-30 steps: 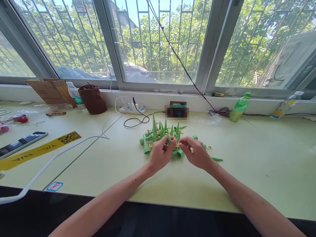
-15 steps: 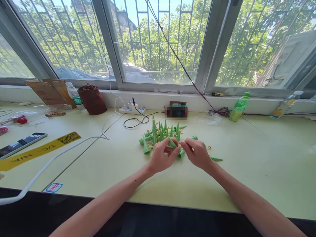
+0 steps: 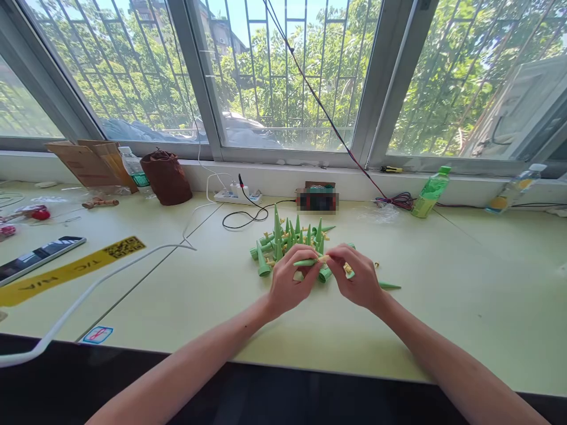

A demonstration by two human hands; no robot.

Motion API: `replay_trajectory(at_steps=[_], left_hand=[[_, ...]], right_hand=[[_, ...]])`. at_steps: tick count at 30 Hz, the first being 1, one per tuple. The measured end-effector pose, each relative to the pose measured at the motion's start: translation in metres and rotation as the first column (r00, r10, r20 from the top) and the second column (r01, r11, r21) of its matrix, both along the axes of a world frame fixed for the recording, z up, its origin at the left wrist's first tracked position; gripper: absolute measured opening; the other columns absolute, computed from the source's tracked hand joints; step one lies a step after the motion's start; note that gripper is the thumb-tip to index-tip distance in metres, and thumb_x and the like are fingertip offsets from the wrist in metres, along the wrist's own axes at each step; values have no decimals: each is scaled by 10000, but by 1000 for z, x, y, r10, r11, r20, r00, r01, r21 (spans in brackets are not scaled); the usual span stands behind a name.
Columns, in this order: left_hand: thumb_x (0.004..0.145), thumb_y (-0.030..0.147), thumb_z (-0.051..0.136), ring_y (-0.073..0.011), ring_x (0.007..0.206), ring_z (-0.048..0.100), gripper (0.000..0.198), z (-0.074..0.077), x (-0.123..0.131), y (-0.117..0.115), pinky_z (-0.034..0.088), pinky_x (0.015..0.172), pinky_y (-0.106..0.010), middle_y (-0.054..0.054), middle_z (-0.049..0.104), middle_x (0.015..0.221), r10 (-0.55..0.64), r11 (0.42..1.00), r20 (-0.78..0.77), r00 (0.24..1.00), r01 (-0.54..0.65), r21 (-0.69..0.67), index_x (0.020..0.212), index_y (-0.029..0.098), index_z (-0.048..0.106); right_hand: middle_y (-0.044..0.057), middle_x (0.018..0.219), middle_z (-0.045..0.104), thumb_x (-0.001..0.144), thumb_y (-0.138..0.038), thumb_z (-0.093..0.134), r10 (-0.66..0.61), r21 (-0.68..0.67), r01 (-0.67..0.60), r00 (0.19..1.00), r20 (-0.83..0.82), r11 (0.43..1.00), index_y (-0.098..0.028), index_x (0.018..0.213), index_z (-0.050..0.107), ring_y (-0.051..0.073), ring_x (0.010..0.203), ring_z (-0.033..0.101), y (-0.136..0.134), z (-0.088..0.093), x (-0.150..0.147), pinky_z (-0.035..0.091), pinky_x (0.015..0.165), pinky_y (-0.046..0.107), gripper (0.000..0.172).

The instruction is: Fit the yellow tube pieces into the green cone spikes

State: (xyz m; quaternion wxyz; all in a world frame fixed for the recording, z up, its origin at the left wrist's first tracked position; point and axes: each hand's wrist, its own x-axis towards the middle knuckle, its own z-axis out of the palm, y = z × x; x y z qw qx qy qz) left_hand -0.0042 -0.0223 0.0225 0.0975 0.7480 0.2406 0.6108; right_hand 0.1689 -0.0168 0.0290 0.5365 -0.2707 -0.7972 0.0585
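Note:
My left hand (image 3: 290,280) pinches a slim green cone (image 3: 305,262), which lies nearly level with its tip to the left. At the cone's wide end, my right hand (image 3: 357,277) grips a small yellow piece (image 3: 323,258) between thumb and fingers; the two pieces touch. Just behind my hands is a cluster of several upright green cones (image 3: 277,233) with small yellow pieces among them. One thicker cone (image 3: 263,262) stands at the cluster's front left. Another green cone (image 3: 390,285) lies flat beside my right wrist.
A white cable (image 3: 110,274) and a yellow strip (image 3: 66,273) cross the left side near a phone (image 3: 42,257). Behind are a brown pouch (image 3: 166,177), a power strip (image 3: 221,197), a pixelated object (image 3: 317,199) and a green bottle (image 3: 432,192).
The green cone in my left hand has turned from slanting to nearly level. The yellow piece between my hands now shows more clearly, and my right hand has shifted slightly.

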Motion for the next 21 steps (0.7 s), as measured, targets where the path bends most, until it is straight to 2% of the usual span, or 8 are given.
replay_trajectory(at_steps=[8, 15, 21], left_hand=[[836, 89, 635, -92, 694, 603, 188, 2, 1, -1, 541, 492, -169, -53, 597, 934, -19, 999, -9, 1000, 19, 31, 996, 180, 600], [848, 107, 631, -90, 684, 597, 193, 2, 0, -2, 537, 482, -168, -54, 603, 927, -15, 997, -33, 999, 18, 71, 1023, 186, 607], [838, 109, 643, -97, 698, 610, 211, 1, -1, -1, 556, 492, -183, -60, 596, 955, -51, 998, -12, 999, 51, 45, 1033, 182, 608]], right_hand=[[9, 676, 549, 913, -179, 545, -41, 57, 41, 999, 8, 998, -218, 889, 558, 125, 552, 470, 0, 1, 1, 416, 524, 255, 47], [-38, 597, 441, 898, -152, 560, -66, 130, 64, 998, 11, 989, -209, 764, 504, 88, 492, 366, -1, 4, -1, 322, 463, 223, 155], [-48, 601, 421, 886, -126, 578, -47, 172, 47, 999, -4, 984, -201, 754, 494, 74, 489, 339, -1, 3, -2, 302, 463, 216, 174]])
